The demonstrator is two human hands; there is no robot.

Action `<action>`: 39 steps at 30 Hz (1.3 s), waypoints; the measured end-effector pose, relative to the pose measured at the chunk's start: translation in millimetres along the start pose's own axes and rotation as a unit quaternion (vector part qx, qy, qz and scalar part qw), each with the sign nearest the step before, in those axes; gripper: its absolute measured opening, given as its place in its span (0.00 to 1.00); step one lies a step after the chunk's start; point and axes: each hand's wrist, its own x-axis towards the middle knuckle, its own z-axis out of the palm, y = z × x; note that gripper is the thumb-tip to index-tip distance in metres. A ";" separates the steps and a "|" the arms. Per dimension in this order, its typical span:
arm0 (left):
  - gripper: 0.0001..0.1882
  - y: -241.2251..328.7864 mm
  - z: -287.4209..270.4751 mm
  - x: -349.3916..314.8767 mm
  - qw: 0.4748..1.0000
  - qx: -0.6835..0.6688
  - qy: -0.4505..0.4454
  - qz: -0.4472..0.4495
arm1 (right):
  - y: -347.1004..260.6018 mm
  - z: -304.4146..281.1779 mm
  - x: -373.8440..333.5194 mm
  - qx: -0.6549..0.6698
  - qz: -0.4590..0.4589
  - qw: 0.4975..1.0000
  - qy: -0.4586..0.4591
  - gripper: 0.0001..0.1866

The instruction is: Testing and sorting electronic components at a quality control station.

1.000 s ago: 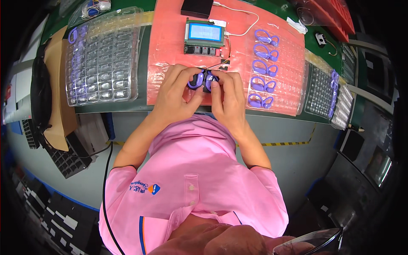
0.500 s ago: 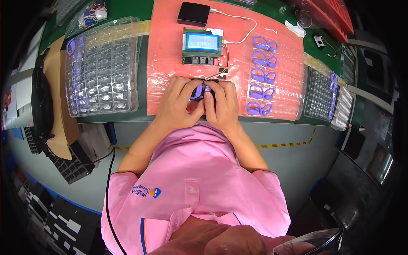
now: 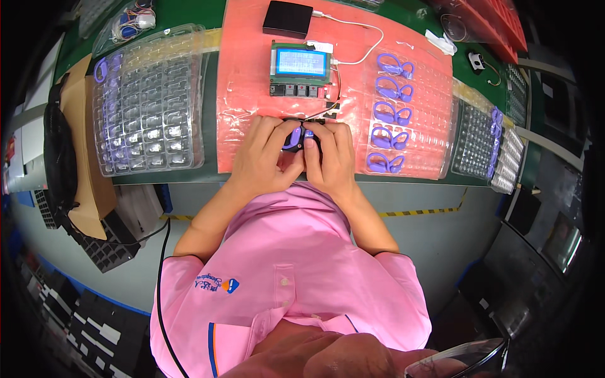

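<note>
Two purple ear-hook earphones sit on a small black fixture [image 3: 299, 148] at the near middle of the red mat. My left hand [image 3: 266, 151] curls around the left earphone [image 3: 293, 137], its fingertips pressed on it. On the right earphone [image 3: 308, 133], mostly covered, rest the closed finger and thumb of my right hand [image 3: 334, 154]. Thin wires run from the fixture up to a green circuit board [image 3: 273, 72] with a lit blue screen [image 3: 302, 62]. A clear tray [image 3: 428, 120] on the right holds several pairs of purple earphones [image 3: 392, 113].
A black box [image 3: 287, 19] joins the board by a white cable [image 3: 378, 31]. Stacked clear trays [image 3: 151, 107] lie left, beside a cardboard box [image 3: 94, 145]. More trays [image 3: 476, 142] stand far right. A red rack [image 3: 485, 25] is at the back right.
The blue screen shows more lines of text than before. Both hands stay in place on the earphones; the view has shifted very slightly.
</note>
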 end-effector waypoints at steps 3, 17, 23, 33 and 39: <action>0.28 -2.1 1.2 1.6 1.000 0.002 0.004 0.004 | 2.1 2.5 -0.8 0.003 0.007 1.000 0.001 0.14; 0.27 -0.2 -0.7 2.7 1.000 0.004 -0.007 0.002 | 2.0 0.9 1.1 0.010 0.004 1.000 0.006 0.13; 0.26 1.2 -0.3 5.5 0.999 -0.049 -0.011 0.020 | 2.2 -3.8 4.9 0.044 0.005 0.999 0.013 0.14; 0.19 -12.5 -5.3 -10.3 0.989 -0.128 0.009 -0.080 | -5.8 -20.4 2.7 0.127 0.015 0.991 0.043 0.16; 0.18 12.9 -19.8 24.2 0.994 -0.081 0.049 -0.061 | 34.2 -109.6 26.0 0.045 0.045 0.995 0.074 0.14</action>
